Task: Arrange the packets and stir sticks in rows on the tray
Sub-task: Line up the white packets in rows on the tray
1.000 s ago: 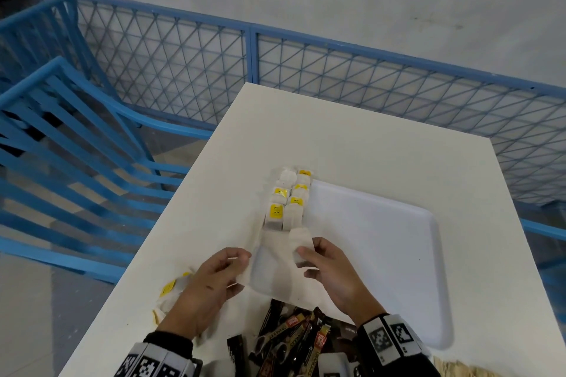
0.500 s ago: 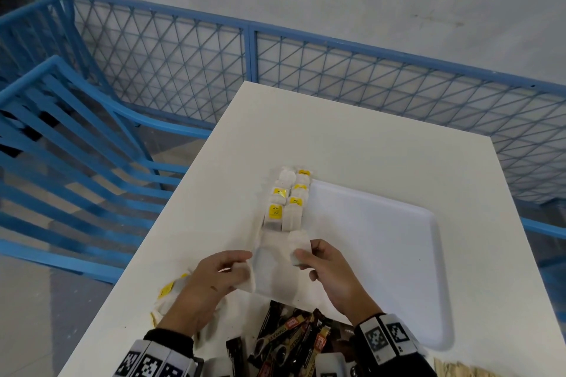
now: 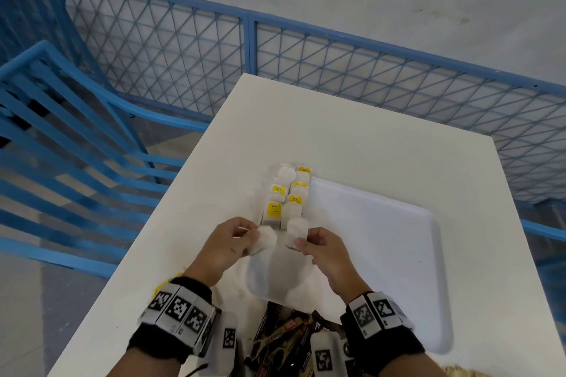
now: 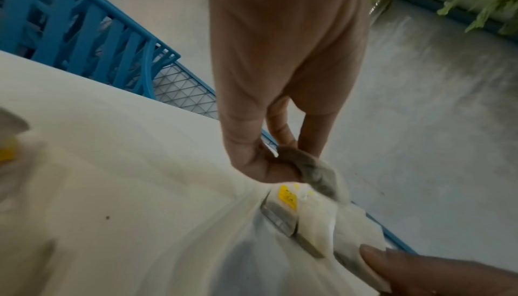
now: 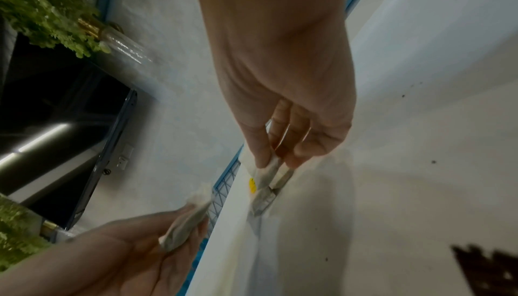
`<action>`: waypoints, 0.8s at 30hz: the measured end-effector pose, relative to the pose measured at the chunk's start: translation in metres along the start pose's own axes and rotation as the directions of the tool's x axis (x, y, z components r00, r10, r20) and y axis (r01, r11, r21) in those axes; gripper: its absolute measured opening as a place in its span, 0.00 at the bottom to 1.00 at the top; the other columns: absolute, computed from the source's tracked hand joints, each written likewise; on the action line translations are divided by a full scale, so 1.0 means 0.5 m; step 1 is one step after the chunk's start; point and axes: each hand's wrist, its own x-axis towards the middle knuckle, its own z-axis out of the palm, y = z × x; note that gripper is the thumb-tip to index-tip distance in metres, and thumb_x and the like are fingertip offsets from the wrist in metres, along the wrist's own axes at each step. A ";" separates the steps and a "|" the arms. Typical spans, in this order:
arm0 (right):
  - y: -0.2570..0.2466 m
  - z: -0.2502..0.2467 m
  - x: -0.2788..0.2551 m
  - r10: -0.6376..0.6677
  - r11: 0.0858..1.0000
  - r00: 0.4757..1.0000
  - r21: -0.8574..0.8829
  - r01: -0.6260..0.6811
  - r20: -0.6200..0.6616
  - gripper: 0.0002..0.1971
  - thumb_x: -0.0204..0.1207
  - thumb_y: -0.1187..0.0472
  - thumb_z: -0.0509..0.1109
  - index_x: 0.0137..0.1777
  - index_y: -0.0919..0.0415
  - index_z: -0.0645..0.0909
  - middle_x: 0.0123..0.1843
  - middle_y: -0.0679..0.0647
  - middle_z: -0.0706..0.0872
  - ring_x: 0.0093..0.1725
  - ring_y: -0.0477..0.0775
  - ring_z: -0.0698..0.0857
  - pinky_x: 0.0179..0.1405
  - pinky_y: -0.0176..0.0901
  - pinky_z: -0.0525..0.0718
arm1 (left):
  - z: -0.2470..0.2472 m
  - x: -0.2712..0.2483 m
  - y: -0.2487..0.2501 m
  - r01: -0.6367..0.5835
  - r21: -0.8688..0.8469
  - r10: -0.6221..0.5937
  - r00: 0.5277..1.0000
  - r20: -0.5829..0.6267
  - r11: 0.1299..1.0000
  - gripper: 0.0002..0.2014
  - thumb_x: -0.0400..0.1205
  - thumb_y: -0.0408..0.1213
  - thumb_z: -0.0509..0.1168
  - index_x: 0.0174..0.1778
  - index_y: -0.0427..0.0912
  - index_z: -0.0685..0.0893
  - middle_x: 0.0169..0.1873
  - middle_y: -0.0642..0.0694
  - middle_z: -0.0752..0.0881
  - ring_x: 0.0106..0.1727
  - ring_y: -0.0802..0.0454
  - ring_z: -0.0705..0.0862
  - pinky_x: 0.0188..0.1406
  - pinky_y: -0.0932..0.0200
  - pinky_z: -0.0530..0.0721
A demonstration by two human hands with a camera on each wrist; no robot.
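Observation:
A white tray (image 3: 398, 269) lies on the white table (image 3: 337, 138). Two rows of white packets with yellow labels (image 3: 288, 193) run along the tray's left edge. My left hand (image 3: 251, 234) pinches a white packet (image 3: 266, 238) just below the left row. My right hand (image 3: 301, 243) pinches another white packet (image 3: 296, 228) at the near end of the right row. In the left wrist view my left fingers (image 4: 246, 145) grip their packet (image 4: 314, 172) above the rows. The right wrist view has my right hand (image 5: 276, 165) holding its packet (image 5: 269, 174) against the tray.
A pile of dark packets (image 3: 284, 343) lies at the table's near edge between my wrists. More yellow-labelled packets (image 3: 162, 288) peek out under my left wrist. A blue mesh fence (image 3: 306, 55) stands behind the table, and a blue chair (image 3: 61, 131) on the left.
My left hand has come forward from the tray's near left corner with a packet to the end of the left row. My right hand keeps its packet at the right row's end.

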 end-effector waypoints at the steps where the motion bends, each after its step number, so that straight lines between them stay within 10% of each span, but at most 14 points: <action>1: 0.000 0.003 0.006 -0.009 1.000 1.000 -0.022 0.009 -0.018 0.05 0.71 0.66 0.75 0.41 0.58 0.81 0.37 0.50 0.86 0.35 0.45 0.81 0.32 0.32 0.73 | 0.001 0.010 0.001 0.007 -0.015 -0.007 1.000 0.002 1.000 0.02 0.80 0.28 0.65 0.44 0.38 0.81 0.40 0.38 0.83 0.39 0.48 0.81 0.37 0.63 0.83; 9: 0.009 0.022 0.046 -0.021 0.988 0.997 -0.157 0.009 -0.075 0.07 0.69 0.66 0.75 0.35 0.54 0.83 0.35 0.53 0.87 0.36 0.52 0.82 0.48 0.49 0.84 | 0.029 0.075 -0.023 -0.040 -0.004 0.040 0.996 -0.076 0.999 0.04 0.77 0.27 0.69 0.46 0.35 0.86 0.38 0.42 0.86 0.38 0.50 0.82 0.34 0.69 0.80; 18: 0.010 0.020 0.065 -0.105 0.965 0.984 -0.255 0.064 -0.147 0.09 0.67 0.65 0.78 0.39 0.56 0.79 0.39 0.51 0.86 0.40 0.48 0.83 0.35 0.31 0.76 | 0.038 0.109 -0.045 -0.004 0.101 0.027 0.973 -0.229 0.995 0.09 0.73 0.34 0.74 0.31 0.47 0.81 0.34 0.44 0.87 0.35 0.48 0.82 0.40 0.56 0.78; 24: 0.022 0.013 0.065 -0.102 0.975 0.980 -0.212 0.064 -0.169 0.09 0.67 0.68 0.76 0.43 0.59 0.79 0.41 0.56 0.88 0.42 0.53 0.85 0.39 0.36 0.80 | 0.038 0.101 -0.044 -0.045 0.179 0.091 0.963 -0.254 0.983 0.08 0.74 0.31 0.72 0.37 0.44 0.79 0.33 0.48 0.84 0.34 0.52 0.80 0.30 0.67 0.73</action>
